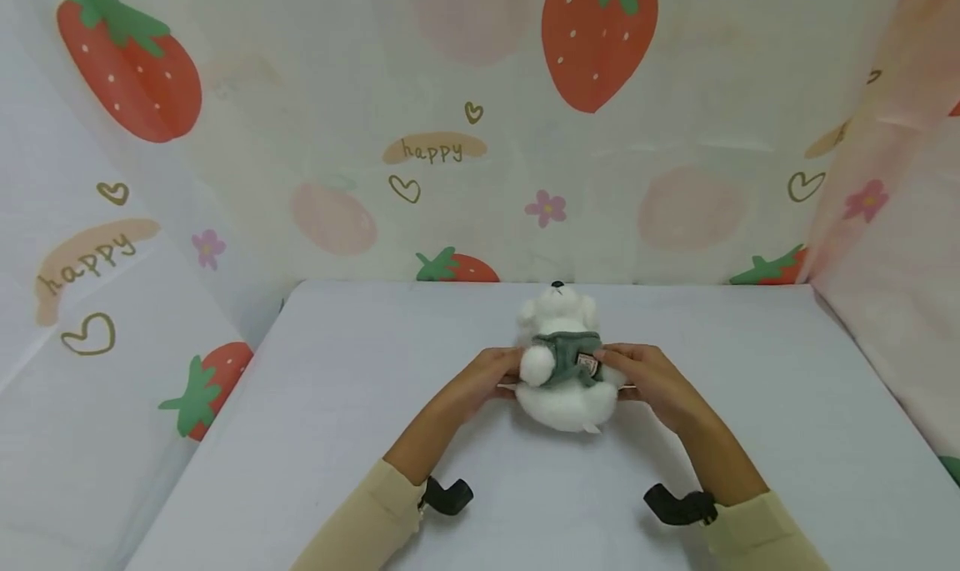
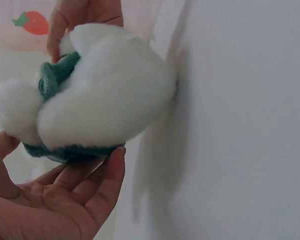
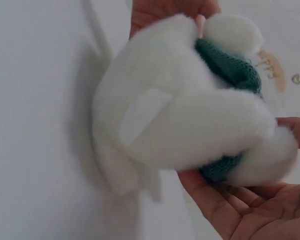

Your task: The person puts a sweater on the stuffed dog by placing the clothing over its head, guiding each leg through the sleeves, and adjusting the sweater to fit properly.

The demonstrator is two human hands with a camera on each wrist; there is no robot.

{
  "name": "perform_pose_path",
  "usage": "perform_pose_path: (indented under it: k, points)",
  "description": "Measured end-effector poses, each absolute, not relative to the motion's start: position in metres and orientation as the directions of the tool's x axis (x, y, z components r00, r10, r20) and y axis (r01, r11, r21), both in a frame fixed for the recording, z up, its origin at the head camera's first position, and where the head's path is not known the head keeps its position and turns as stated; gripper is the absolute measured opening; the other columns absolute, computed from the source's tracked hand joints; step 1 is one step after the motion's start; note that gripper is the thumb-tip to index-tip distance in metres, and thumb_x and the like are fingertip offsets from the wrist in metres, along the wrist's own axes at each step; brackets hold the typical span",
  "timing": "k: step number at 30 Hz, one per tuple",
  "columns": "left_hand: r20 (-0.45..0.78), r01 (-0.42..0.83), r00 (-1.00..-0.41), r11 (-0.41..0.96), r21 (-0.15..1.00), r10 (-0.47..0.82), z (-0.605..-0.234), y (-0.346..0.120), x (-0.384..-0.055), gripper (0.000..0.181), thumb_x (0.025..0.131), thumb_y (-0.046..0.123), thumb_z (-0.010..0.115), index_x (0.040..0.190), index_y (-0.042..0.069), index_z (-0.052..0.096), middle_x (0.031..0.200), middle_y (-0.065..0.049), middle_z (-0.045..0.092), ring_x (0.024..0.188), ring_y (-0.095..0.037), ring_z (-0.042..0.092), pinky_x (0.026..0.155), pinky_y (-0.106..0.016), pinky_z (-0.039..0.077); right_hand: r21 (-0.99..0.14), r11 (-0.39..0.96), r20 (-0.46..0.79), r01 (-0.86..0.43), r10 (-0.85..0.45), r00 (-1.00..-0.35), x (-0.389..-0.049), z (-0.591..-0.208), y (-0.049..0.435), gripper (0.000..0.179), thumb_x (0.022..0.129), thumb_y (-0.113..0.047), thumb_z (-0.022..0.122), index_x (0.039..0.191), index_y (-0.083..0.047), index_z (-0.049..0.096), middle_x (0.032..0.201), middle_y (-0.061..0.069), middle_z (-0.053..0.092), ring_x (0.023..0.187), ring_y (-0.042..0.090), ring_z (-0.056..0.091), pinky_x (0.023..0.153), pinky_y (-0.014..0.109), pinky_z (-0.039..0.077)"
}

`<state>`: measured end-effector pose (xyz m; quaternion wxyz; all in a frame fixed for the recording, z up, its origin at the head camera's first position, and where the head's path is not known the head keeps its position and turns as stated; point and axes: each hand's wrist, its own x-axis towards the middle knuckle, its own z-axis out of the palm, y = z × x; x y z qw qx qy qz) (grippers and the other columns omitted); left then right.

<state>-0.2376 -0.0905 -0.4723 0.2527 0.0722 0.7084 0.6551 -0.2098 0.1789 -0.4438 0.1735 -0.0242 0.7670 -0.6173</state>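
Observation:
A white plush toy with a black nose and a green knitted vest is near the back of the white table, its nose pointing up and away. My left hand grips its left side, the thumb by a round white paw. From the opposite side my right hand holds it, thumb at the small label on the vest. In the left wrist view, fingers support the toy from beneath. White fur fills the middle of the right wrist view, with a pale tag on it.
The white tabletop spreads around the toy. A strawberry-printed sheet hangs behind it, and similar sheets stand at both sides. Black curved mounts sit at the cuffs of both beige sleeves.

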Motion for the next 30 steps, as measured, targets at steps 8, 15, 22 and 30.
perform_pose_path:
  k: [8,15,22,30]
  points:
    - [-0.148,-0.112,-0.903,0.113,0.987,0.403,-0.457,-0.094,-0.243,0.059,0.095,0.028,0.073,0.145,0.005,0.054,0.143,-0.008,0.059,0.13,-0.022,0.056,0.107,-0.042,0.046,-0.969,0.247,-0.059,-0.002,-0.24,-0.969,-0.21,-0.437,0.168,0.068,0.092,-0.026,0.076,0.15,-0.003,0.047,0.146,0.017,0.054,0.134,0.031,0.053,0.106,0.047,0.044]
    - [0.077,0.14,-0.935,0.159,0.977,0.346,-0.467,-0.097,-0.244,0.054,0.084,0.009,0.083,0.134,0.006,0.066,0.138,-0.008,0.063,0.129,-0.027,0.057,0.104,-0.042,0.048,-0.909,0.342,0.183,-0.239,-0.188,-0.965,-0.215,-0.453,0.156,0.068,0.083,-0.005,0.082,0.145,-0.001,0.053,0.141,0.019,0.058,0.131,0.036,0.056,0.104,0.05,0.047]
    - [0.163,0.322,-0.913,0.412,0.852,0.375,-0.483,-0.106,-0.242,0.045,0.08,0.009,0.086,0.122,0.009,0.071,0.122,-0.001,0.071,0.119,-0.019,0.062,0.099,-0.041,0.051,-0.723,0.56,0.291,-0.404,-0.283,-0.914,-0.205,-0.479,0.155,0.061,0.084,-0.005,0.081,0.14,0.0,0.057,0.137,0.019,0.062,0.123,0.039,0.061,0.098,0.054,0.051]
    - [0.155,0.357,-0.885,0.427,0.831,0.439,-0.486,-0.116,-0.234,0.056,0.083,0.014,0.085,0.135,0.017,0.064,0.131,0.003,0.067,0.126,-0.019,0.058,0.099,-0.043,0.051,-0.69,0.611,0.149,-0.388,-0.404,-0.902,-0.2,-0.484,0.172,0.047,0.099,-0.024,0.067,0.137,0.003,0.06,0.132,0.019,0.065,0.121,0.037,0.062,0.092,0.052,0.055]
